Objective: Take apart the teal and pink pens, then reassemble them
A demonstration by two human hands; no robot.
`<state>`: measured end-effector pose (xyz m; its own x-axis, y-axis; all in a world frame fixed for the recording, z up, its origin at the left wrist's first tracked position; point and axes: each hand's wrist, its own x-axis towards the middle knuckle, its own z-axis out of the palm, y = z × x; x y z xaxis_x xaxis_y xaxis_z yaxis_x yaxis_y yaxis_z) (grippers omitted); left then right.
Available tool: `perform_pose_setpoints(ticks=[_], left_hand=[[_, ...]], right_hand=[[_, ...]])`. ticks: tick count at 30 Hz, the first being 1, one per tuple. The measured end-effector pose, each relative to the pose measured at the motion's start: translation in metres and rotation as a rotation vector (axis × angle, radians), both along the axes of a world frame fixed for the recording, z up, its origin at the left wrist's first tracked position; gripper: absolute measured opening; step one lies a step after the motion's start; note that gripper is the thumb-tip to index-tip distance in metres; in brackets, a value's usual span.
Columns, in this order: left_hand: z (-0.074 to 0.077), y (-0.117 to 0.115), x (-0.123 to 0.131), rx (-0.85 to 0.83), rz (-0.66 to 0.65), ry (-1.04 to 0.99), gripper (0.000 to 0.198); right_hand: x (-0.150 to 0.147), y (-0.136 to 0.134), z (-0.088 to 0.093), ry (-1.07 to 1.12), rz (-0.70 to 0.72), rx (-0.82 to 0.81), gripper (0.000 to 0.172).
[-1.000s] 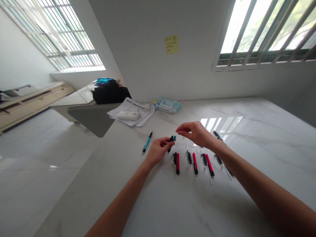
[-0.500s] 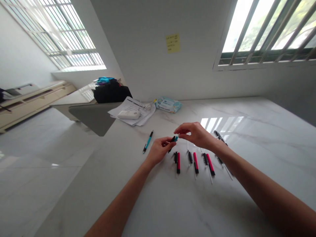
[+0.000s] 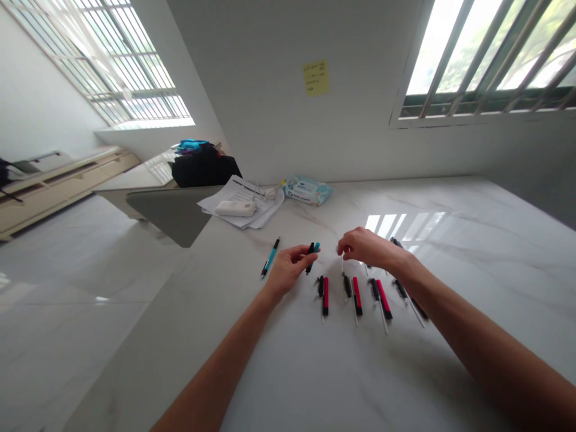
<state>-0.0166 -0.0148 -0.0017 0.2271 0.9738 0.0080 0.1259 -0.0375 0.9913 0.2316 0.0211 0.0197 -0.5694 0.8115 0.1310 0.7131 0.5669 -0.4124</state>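
Observation:
My left hand (image 3: 288, 268) is closed round a teal and black pen part (image 3: 312, 254), held just above the white marble table (image 3: 315, 372). My right hand (image 3: 365, 248) is lowered to the table a little to the right, its fingers pinched at a thin white refill (image 3: 342, 264). In front of both hands lies a row of red and black pen parts (image 3: 355, 295) with thin white refills between them. A whole teal pen (image 3: 270, 257) lies to the left of my left hand.
At the back of the table lie a stack of papers with a white device (image 3: 235, 208) on it and a pack of wipes (image 3: 307, 190). A black bag (image 3: 202, 168) sits on a grey surface behind. A yellow note (image 3: 315, 78) sticks on the wall.
My right hand has drawn away from the teal part and dropped to the right, down to the table by the white refill. My left hand has kept hold of the teal part.

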Motion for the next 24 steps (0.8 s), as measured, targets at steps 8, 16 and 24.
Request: perform_pose_setpoints(ticks=[8,16,24], left_hand=[[-0.001,0.000,0.001,0.007,0.013,0.001,0.042],[-0.001,0.002,-0.001,0.009,0.059,-0.021,0.043],[-0.002,0.000,0.002,0.009,0.045,-0.019,0.042]], right_hand=[[-0.001,0.004,-0.019,-0.042,0.099,-0.042,0.024],[0.000,-0.004,0.010,0.260,0.014,0.095,0.014],[-0.004,-0.007,0.031,0.969,-0.148,-0.207,0.037]])
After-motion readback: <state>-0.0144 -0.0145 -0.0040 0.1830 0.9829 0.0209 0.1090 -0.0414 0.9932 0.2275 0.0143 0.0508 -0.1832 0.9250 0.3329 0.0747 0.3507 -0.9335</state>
